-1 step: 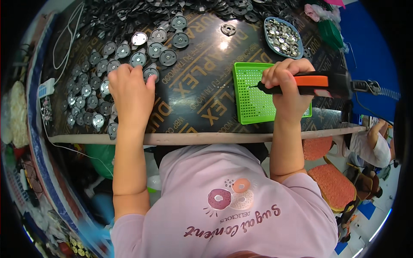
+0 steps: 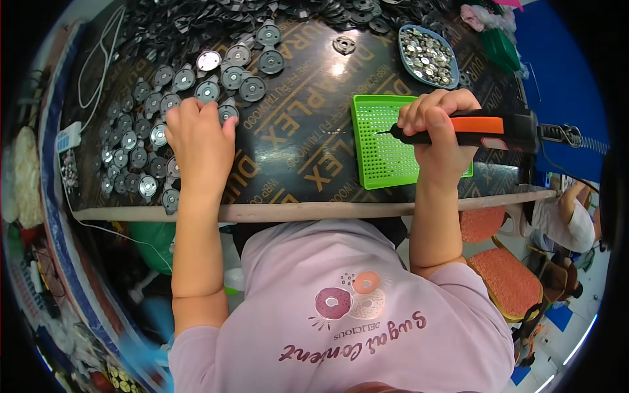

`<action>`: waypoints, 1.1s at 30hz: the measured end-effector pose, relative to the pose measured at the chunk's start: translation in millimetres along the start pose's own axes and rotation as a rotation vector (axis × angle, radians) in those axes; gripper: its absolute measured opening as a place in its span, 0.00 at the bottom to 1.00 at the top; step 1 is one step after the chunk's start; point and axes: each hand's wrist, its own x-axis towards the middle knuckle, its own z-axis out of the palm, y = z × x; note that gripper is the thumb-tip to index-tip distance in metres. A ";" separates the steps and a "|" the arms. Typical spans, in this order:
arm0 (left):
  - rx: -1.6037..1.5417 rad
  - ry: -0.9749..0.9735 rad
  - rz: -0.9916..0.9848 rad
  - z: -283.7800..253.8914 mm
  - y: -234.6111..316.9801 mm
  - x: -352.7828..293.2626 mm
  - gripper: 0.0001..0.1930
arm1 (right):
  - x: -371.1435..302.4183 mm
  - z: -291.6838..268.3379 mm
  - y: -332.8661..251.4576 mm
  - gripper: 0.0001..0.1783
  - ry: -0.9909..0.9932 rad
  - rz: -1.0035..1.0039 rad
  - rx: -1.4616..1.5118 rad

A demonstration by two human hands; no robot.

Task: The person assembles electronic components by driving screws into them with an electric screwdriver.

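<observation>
My right hand (image 2: 439, 124) is wrapped round an electric screwdriver (image 2: 498, 131), black with an orange panel. The tool lies almost level, its thin bit pointing left above a green perforated tray (image 2: 359, 147). On the left, my left hand (image 2: 200, 134) reaches palm down over round black parts with metal discs. Its fingers bend downward with the thumb spread apart from them. Beside the thumb lies one disc part (image 2: 227, 112), and another disc part (image 2: 208, 91) is just beyond the fingertips. What lies under the palm is hidden.
More disc parts (image 2: 139, 157) spread across the table's left side. Black parts (image 2: 216, 16) heap along the far edge. A blue tray (image 2: 402, 56) holds small metal pieces. Beyond the green tray stands a dark green basket (image 2: 501, 51). A coiled cord (image 2: 586, 141) trails from the screwdriver.
The table and everything on it sit very slightly further left in the picture. Both hands keep their pose, and the screwdriver stays in my right hand.
</observation>
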 end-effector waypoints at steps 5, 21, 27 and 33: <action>-0.122 -0.038 -0.018 3.0 11.9 -6.8 0.15 | -2.8 1.9 -5.4 0.11 0.001 0.010 0.093; -1.862 -0.825 -0.619 18.0 96.2 -46.9 0.16 | -28.0 44.3 7.9 0.17 -0.139 0.078 0.117; -1.897 -0.832 -0.626 22.3 96.6 -49.3 0.15 | -28.4 55.1 15.0 0.18 -0.165 0.045 0.130; -1.887 -0.840 -0.622 17.3 95.0 -46.3 0.15 | -30.5 57.2 23.0 0.19 -0.186 0.030 0.079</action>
